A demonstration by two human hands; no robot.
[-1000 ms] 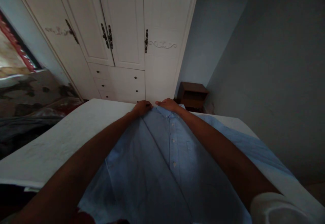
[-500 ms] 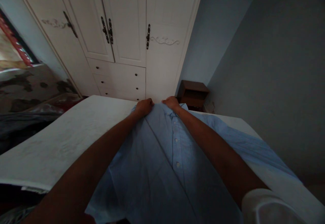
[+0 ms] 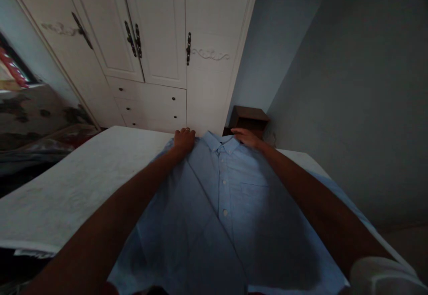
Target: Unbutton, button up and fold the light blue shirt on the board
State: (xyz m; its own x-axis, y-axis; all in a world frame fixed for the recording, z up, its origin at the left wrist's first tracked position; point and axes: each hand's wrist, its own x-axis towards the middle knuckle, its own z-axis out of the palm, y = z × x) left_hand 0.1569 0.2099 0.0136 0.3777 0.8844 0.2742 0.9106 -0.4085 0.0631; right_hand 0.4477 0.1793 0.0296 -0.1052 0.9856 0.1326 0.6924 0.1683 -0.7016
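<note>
A light blue button-up shirt (image 3: pixel 210 214) lies front side up on a white-covered surface (image 3: pixel 96 165), its collar at the far end. On the left shoulder area my left hand (image 3: pixel 185 142) rests with fingers stretched forward. My right hand (image 3: pixel 247 138) touches the other shoulder beside the collar (image 3: pixel 220 142), fingers extended and fairly flat. A row of white buttons runs down the placket, and a chest pocket (image 3: pixel 254 191) shows right of it. One sleeve lies diagonally across the shirt's front; the other is partly hidden behind my right arm.
Beyond the far edge stands a cream wardrobe (image 3: pixel 160 31) with dark handles and drawers. A small brown cabinet (image 3: pixel 249 118) sits by the grey wall (image 3: pixel 351 85). Dark cloth items (image 3: pixel 30 163) lie at the left.
My hands have moved apart from the collar toward the two shoulders, and their fingers have opened out. The collar now stands exposed, and the pocket has come into view.
</note>
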